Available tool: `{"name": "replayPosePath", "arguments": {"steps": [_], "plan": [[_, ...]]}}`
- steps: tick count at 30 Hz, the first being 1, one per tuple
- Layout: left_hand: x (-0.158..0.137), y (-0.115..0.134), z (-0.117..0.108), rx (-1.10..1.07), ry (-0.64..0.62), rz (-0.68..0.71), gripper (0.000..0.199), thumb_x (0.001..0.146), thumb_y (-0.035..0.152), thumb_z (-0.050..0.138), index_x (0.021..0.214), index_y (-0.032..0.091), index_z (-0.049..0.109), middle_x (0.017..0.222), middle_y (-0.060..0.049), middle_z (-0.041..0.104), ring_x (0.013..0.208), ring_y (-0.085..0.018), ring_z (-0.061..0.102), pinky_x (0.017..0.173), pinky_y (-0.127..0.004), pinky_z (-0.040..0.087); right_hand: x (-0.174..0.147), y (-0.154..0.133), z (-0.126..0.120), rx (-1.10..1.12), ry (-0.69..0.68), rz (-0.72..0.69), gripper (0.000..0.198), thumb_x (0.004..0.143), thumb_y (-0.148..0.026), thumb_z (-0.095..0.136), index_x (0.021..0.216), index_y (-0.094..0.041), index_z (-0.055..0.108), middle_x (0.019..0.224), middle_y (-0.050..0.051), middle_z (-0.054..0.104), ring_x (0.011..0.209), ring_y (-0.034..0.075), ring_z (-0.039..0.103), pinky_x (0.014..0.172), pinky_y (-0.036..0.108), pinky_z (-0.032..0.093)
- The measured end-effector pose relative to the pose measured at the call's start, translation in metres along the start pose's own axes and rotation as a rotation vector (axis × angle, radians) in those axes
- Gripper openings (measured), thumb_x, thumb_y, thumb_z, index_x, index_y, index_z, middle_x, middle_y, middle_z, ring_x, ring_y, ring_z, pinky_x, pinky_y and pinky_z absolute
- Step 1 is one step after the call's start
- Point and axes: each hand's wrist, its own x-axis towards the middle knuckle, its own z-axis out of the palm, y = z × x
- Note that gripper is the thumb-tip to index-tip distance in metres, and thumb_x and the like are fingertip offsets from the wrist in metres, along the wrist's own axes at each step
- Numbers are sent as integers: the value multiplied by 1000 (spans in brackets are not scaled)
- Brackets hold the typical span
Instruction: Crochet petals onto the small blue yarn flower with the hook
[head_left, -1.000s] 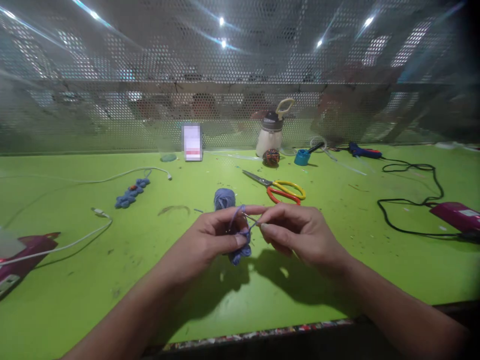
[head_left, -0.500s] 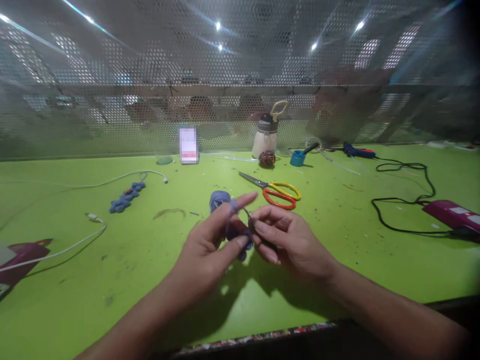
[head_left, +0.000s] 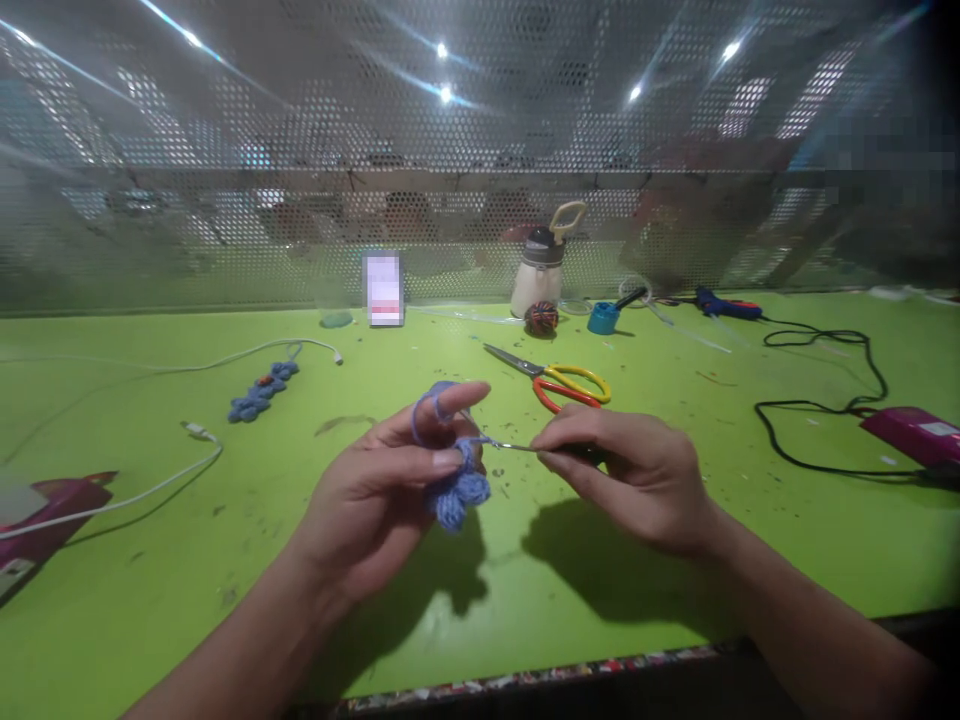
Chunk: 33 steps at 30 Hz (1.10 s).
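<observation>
Thumb and fingers of the left hand [head_left: 367, 480] pinch the blue crocheted piece [head_left: 456, 492], index raised, seemingly to tension the looped yarn [head_left: 415, 420]. At the piece's three o'clock, the right hand [head_left: 637, 475] pinches a slim hook [head_left: 517, 448], likely for fine control. Scissors [head_left: 538, 370] lie at one o'clock, handily near.

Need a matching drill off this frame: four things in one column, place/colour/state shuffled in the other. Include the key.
Column 1
1. scissors
2. crochet piece
3. phone
4. hook

Column 2
A. pinched in the fingers of the right hand
B. standing upright in front of the mesh panel
C. with one red and one yellow handle
D. held in the left hand

Pairs: 1-C, 2-D, 3-B, 4-A
</observation>
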Motion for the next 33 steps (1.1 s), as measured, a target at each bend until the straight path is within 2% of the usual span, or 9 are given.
{"name": "replayPosePath", "arguments": {"steps": [2, 5, 7, 9, 12, 16, 20, 24, 33], "plan": [[2, -1, 0, 55, -4, 25, 9, 59, 9, 73, 63, 16, 75, 78, -3, 59, 67, -10, 52, 62, -18, 46, -1, -1, 2, 191, -30, 153, 5, 86, -15, 65, 87, -18, 68, 68, 1, 62, 53, 10, 52, 47, 23, 42], [5, -6, 0, 169, -64, -1, 18, 63, 7, 73, 50, 13, 61, 76, -2, 59, 65, -8, 50, 60, -17, 43, -1, 1, 9, 511, -49, 373, 7, 86, -24, 67, 85, -17, 67, 59, -3, 55, 43, 7, 44, 38, 20, 35], [7, -9, 0, 233, -72, -38, 12, 66, 7, 76, 67, 15, 66, 74, 0, 60, 66, -8, 52, 60, -18, 44, 0, 4, 12, 571, -31, 437, 10, 85, -26, 68, 86, -16, 66, 59, -3, 54, 42, 6, 44, 38, 19, 36], [7, -10, 0, 270, -81, -44, 40, 67, 8, 78, 103, 21, 67, 76, 1, 62, 68, -10, 54, 61, -19, 45, 1, 6, 13, 533, -14, 458, 12, 84, -27, 69, 85, -15, 66, 58, -3, 54, 43, 6, 45, 40, 20, 37], [7, -9, -1, 306, -126, -12, 96, 68, 8, 78, 148, 33, 30, 78, 3, 63, 65, -11, 55, 58, -21, 46, 2, 5, 11, 451, -35, 468, 14, 85, -27, 68, 84, -14, 66, 56, -4, 52, 43, 6, 43, 41, 20, 36], [6, -10, 1, 471, -112, 76, 114, 70, 9, 76, 154, 36, 5, 76, 4, 61, 67, -12, 55, 59, -22, 45, 4, 5, 9, 477, -139, 548, 16, 85, -29, 68, 84, -13, 65, 57, -4, 51, 43, 6, 42, 40, 19, 33], [3, -17, 3, 708, -44, 275, 104, 77, 6, 68, 154, 38, 7, 76, 3, 60, 72, -14, 57, 71, -26, 45, 5, 7, 12, 603, -168, 647, 21, 84, -33, 69, 92, -14, 64, 58, -5, 53, 41, 5, 42, 38, 18, 32], [4, -22, 2, 700, -18, 343, 98, 77, 6, 68, 154, 35, 15, 77, 2, 63, 74, -16, 58, 77, -30, 46, 6, 5, 18, 625, -149, 651, 34, 85, -32, 67, 115, -15, 63, 54, -7, 50, 40, 6, 40, 38, 18, 31], [12, -21, 3, 590, -47, 261, 110, 70, 8, 76, 154, 35, 9, 77, 3, 63, 74, -15, 60, 73, -27, 48, 6, 5, 22, 494, -113, 647, 22, 80, -34, 71, 85, -14, 66, 48, -7, 46, 39, 6, 36, 39, 20, 26]]}}
